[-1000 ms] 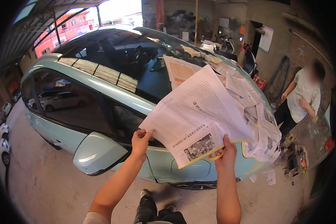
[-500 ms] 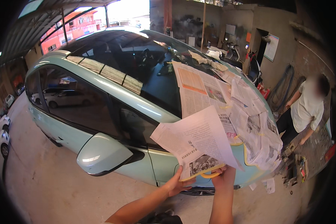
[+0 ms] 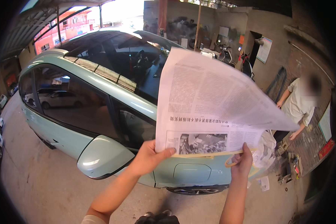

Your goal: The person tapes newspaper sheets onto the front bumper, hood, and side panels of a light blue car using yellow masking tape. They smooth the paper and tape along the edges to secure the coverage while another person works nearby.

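A printed newspaper sheet (image 3: 209, 104) is spread upright in front of me, and a strip of yellowish masking tape (image 3: 198, 155) runs along its lower edge. My left hand (image 3: 148, 158) pinches the lower left corner, thumb on the printed side. At the lower right edge my right hand (image 3: 242, 163) grips the paper, with a roll of masking tape (image 3: 230, 162) held at its fingers. Behind the sheet stands a pale green car (image 3: 168, 170); the sheet hides most of its windshield and hood. More newspaper (image 3: 266, 145) covers the hood to the right.
The car's side mirror (image 3: 103, 156) juts out left of my left forearm. A front wheel (image 3: 198, 190) shows below the fender. On the far right stands another person (image 3: 299, 106) in a light shirt. Tools (image 3: 295, 164) and paper scraps (image 3: 264, 183) lie on the floor near there.
My hands have moved apart and up, opening the folded newspaper sheet out wide. The right hand has gone right with the tape roll. My view has shifted slightly.
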A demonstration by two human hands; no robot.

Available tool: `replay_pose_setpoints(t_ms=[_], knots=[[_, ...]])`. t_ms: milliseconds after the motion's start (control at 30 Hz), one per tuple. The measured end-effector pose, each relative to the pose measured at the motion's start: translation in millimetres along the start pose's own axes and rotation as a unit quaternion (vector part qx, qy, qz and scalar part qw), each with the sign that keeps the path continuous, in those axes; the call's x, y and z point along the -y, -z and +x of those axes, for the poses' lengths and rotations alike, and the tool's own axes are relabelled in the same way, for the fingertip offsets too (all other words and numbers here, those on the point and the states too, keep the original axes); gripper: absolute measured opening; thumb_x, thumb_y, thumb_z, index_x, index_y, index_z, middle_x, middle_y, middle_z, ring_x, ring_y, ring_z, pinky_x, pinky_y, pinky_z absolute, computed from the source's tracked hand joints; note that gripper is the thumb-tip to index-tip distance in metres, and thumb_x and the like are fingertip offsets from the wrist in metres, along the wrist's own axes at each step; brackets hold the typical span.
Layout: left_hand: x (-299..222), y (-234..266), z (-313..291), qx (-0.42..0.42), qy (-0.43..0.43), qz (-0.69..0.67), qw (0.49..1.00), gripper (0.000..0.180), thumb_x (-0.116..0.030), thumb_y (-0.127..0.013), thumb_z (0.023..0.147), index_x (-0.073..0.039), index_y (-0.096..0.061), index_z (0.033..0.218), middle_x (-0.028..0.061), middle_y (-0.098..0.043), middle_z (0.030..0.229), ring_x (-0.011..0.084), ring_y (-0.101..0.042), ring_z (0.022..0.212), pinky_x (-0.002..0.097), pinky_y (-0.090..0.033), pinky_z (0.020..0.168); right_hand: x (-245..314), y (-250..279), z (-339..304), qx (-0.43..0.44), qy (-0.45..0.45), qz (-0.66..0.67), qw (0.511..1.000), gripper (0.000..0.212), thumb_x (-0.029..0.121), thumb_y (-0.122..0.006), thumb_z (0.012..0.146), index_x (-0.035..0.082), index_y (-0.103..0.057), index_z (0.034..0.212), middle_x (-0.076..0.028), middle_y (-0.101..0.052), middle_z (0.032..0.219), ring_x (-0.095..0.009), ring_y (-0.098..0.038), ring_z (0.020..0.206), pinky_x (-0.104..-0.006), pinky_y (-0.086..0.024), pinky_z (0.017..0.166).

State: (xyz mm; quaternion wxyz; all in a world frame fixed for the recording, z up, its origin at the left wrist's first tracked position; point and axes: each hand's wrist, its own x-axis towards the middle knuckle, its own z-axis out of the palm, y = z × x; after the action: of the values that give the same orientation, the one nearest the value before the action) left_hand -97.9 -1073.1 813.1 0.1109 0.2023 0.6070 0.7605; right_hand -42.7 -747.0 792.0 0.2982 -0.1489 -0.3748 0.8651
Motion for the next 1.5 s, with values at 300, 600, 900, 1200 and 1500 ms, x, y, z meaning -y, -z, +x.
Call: replay_pose_setpoints(t_ms=[300,600,900,1200,1500], knots=[[33,68,19,-0.041,0.134,0.124,0.982,0.024,-0.024,-0.064,0.1,0.0,-0.066,0.104,0.002,-0.068,0.083,0.0069,-0.059,0.068,0.0223,-0.047,0.062,-66,23,-9,-0.082,0.011,-0.195,0.977,0.012,0.014,-0.07,0.093,0.004,-0.062,0.096,-0.002,-0.062,0.074,-0.008,-0.049,0.05,-0.0235,-0.034,0.041],[91,65,-2,-0.124,0.105,0.113,0.98,0.024,-0.009,-0.07,0.093,0.001,-0.061,0.114,0.0039,-0.069,0.083,0.0085,-0.061,0.067,0.0237,-0.051,0.059,-92,41,-13,-0.074,0.058,-0.35,0.932,0.019,0.018,-0.07,0.094,0.002,-0.061,0.093,-0.003,-0.06,0.069,-0.007,-0.05,0.049,-0.0213,-0.034,0.04],[157,51,-14,-0.278,-0.049,0.049,0.958,0.01,-0.005,-0.07,0.093,0.001,-0.069,0.101,0.002,-0.067,0.084,0.0079,-0.061,0.072,0.0246,-0.054,0.066,-104,67,3,0.021,0.044,-0.376,0.925,0.016,0.013,-0.072,0.091,-0.001,-0.066,0.095,-0.01,-0.072,0.081,-0.009,-0.061,0.057,-0.0214,-0.038,0.043],[193,50,0,-0.309,-0.104,0.064,0.943,0.014,-0.016,-0.061,0.1,-0.002,-0.063,0.1,-0.0002,-0.057,0.076,0.0063,-0.05,0.062,0.0231,-0.042,0.056,-110,71,14,0.022,0.089,-0.457,0.885,0.018,0.012,-0.076,0.088,-0.003,-0.069,0.091,-0.008,-0.071,0.076,-0.01,-0.062,0.056,-0.0239,-0.043,0.046],[201,27,10,-0.399,-0.097,0.06,0.91,0.013,-0.016,-0.061,0.101,-0.004,-0.057,0.097,-0.0066,-0.045,0.057,0.0016,-0.035,0.046,0.0228,-0.026,0.04,-126,89,33,0.031,0.176,-0.503,0.846,0.018,0.01,-0.079,0.086,-0.004,-0.067,0.087,-0.006,-0.067,0.074,-0.01,-0.058,0.058,-0.0251,-0.046,0.05]])
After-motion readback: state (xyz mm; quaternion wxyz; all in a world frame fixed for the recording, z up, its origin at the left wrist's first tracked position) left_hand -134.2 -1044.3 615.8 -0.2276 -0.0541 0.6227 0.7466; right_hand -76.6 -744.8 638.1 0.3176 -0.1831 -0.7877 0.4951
